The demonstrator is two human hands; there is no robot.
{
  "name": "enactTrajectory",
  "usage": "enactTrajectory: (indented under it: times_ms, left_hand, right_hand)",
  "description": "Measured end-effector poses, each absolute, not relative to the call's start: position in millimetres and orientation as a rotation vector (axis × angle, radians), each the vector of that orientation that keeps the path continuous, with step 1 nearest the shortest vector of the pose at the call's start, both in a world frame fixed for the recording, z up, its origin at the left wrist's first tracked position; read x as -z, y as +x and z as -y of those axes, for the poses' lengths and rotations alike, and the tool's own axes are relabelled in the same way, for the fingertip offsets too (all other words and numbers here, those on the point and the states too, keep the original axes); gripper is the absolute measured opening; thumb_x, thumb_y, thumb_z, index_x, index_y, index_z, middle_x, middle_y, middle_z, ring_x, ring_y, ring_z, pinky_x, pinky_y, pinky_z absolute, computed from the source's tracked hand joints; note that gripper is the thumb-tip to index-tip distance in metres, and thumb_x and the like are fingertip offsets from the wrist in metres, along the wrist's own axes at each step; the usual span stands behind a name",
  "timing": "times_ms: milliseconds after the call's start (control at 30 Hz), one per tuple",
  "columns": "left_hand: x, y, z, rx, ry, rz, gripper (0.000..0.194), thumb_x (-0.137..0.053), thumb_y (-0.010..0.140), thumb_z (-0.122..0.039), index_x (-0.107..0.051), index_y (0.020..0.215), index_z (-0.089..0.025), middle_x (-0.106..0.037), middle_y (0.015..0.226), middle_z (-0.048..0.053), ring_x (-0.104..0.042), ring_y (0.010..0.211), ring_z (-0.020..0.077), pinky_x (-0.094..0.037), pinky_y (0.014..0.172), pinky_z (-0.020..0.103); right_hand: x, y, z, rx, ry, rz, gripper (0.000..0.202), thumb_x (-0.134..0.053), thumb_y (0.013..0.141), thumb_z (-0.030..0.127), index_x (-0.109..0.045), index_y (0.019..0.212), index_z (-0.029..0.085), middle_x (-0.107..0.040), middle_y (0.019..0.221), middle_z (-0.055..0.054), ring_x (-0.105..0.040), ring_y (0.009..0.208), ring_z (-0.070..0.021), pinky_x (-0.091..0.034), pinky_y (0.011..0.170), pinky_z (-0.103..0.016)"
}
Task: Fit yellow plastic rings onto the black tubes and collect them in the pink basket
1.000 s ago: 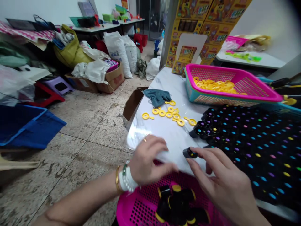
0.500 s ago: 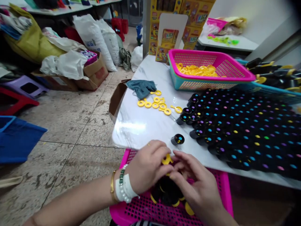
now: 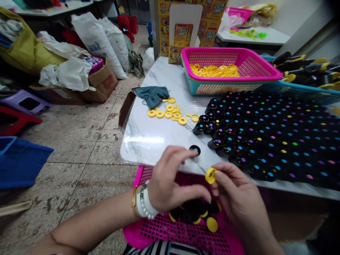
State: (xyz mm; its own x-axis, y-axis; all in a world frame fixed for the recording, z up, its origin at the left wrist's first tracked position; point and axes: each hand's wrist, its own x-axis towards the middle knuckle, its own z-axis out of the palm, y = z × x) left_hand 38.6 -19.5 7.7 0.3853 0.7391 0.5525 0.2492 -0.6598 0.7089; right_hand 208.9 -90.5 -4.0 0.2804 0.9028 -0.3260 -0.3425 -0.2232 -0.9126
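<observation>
My left hand (image 3: 170,180) is spread, thumb and index finger apart, and its index fingertip is at the rim of a lone black cup (image 3: 194,148) by the table's front edge. Pinched between the thumb and fingers of my right hand (image 3: 239,193) is a yellow ring (image 3: 210,176); any part behind it is hidden by the fingers. Below both hands is a pink basket (image 3: 156,230) holding several black pieces with yellow ends (image 3: 211,224). Loose yellow rings with short tabs (image 3: 169,114) lie farther back on the table.
Many black cups with coloured dots inside (image 3: 265,138) fill the table's right side. Behind them stand a pink basket over a teal one (image 3: 231,85), with yellow rings inside, and a blue basket (image 3: 305,90) of black-and-yellow pieces. A grey-blue cloth (image 3: 152,95) lies near the left edge.
My hands have moved apart. The left has opened and stretched to the lone black cup, while the right has drawn slightly right with the yellow ring. The view has shifted a little.
</observation>
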Motion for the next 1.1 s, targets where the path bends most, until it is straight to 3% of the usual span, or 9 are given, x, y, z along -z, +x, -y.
enactTrajectory:
  times_ms: [67, 200, 267, 400, 533, 667, 800, 967, 1100]
  left_hand:
    - [-2.2, 45.0, 4.7, -1.167, 2.134, -0.969, 0.081, -0.083, 0.062, -0.048, -0.048, 0.129, -0.017, -0.057, 0.117, 0.014, -0.057, 0.103, 0.0247, -0.053, 0.087, 0.042]
    - [9.1, 50.0, -16.1, -0.905, 2.243, -0.892, 0.037, -0.074, 0.076, -0.027, -0.06, 0.109, -0.019, -0.067, 0.103, 0.007, -0.058, 0.098, 0.0227, -0.048, 0.089, 0.043]
    - [10.9, 44.8, -17.1, -0.86, 2.26, -0.905, 0.024, -0.072, 0.078, -0.025, -0.063, 0.1, -0.019, -0.068, 0.093, 0.004, -0.059, 0.091, 0.0207, -0.048, 0.086, 0.04]
    - [7.8, 28.7, -12.7, -0.871, 2.252, -1.032, 0.025, -0.073, 0.078, -0.028, -0.063, 0.099, -0.019, -0.067, 0.092, 0.003, -0.058, 0.089, 0.0193, -0.046, 0.083, 0.036]
    - [7.4, 23.8, -9.7, -0.902, 2.276, -1.006, 0.024, -0.071, 0.079, -0.027, -0.062, 0.1, -0.019, -0.068, 0.092, 0.003, -0.059, 0.088, 0.0184, -0.046, 0.083, 0.036]
    - [12.6, 26.5, -8.2, -0.945, 2.298, -0.983, 0.028, -0.07, 0.08, -0.03, -0.062, 0.103, -0.018, -0.068, 0.094, 0.005, -0.059, 0.087, 0.0192, -0.046, 0.084, 0.038]
    - [18.7, 26.1, -8.1, -0.959, 2.34, -0.96, 0.026, -0.069, 0.08, -0.033, -0.066, 0.101, -0.017, -0.067, 0.092, 0.006, -0.058, 0.088, 0.0206, -0.046, 0.082, 0.038]
    - [22.3, 24.9, -7.5, -0.95, 2.35, -0.969, 0.023, -0.067, 0.082, -0.033, -0.066, 0.099, -0.018, -0.066, 0.09, 0.005, -0.056, 0.086, 0.0202, -0.046, 0.082, 0.037]
    - [22.3, 24.4, -6.5, -0.915, 2.369, -0.973, 0.022, -0.062, 0.085, -0.034, -0.066, 0.101, -0.018, -0.066, 0.092, 0.006, -0.055, 0.088, 0.0205, -0.045, 0.082, 0.037]
  right_hand:
    - [5.3, 216.8, 88.2, -1.202, -1.384, 0.661, 0.026, -0.071, 0.082, 0.034, -0.067, 0.1, 0.016, -0.062, 0.06, 0.0, -0.056, 0.048, -0.0112, -0.048, 0.047, -0.023]
    - [3.6, 222.8, 87.8, -1.043, -1.509, 0.89, 0.027, -0.066, 0.086, 0.032, -0.069, 0.107, 0.016, -0.067, 0.074, -0.005, -0.06, 0.054, -0.0134, -0.051, 0.05, -0.026]
    - [4.2, 221.0, 89.1, -0.713, -1.566, 1.068, 0.022, -0.068, 0.085, 0.027, -0.071, 0.105, 0.02, -0.067, 0.087, -0.006, -0.063, 0.063, -0.0143, -0.054, 0.058, -0.029]
    - [14.4, 218.2, 88.8, -0.077, -1.54, 1.641, 0.023, -0.064, 0.084, 0.014, -0.074, 0.102, 0.024, -0.064, 0.097, -0.007, -0.063, 0.085, -0.0191, -0.054, 0.077, -0.035]
    - [22.6, 220.7, 86.5, -0.057, -1.5, 1.925, 0.029, -0.06, 0.086, 0.012, -0.069, 0.112, 0.022, -0.068, 0.104, -0.008, -0.061, 0.098, -0.0234, -0.051, 0.09, -0.043]
    - [21.3, 220.7, 81.5, 0.03, -1.657, 1.881, 0.034, -0.065, 0.087, 0.028, -0.064, 0.119, 0.017, -0.067, 0.107, -0.013, -0.06, 0.098, -0.0263, -0.051, 0.086, -0.044]
    - [12.0, 214.9, 72.8, -0.058, -1.648, 1.847, 0.016, -0.064, 0.087, 0.028, -0.071, 0.097, 0.018, -0.066, 0.09, -0.009, -0.062, 0.084, -0.0222, -0.053, 0.076, -0.037]
    - [1.4, 208.3, 54.5, -0.205, -1.539, 1.885, 0.017, -0.062, 0.088, 0.028, -0.069, 0.102, 0.02, -0.071, 0.091, -0.005, -0.067, 0.08, -0.0185, -0.054, 0.076, -0.032]
    - [9.5, 210.0, 47.3, -0.085, -1.469, 2.036, 0.011, -0.063, 0.088, 0.024, -0.073, 0.086, 0.021, -0.071, 0.086, -0.006, -0.064, 0.084, -0.0209, -0.054, 0.076, -0.035]
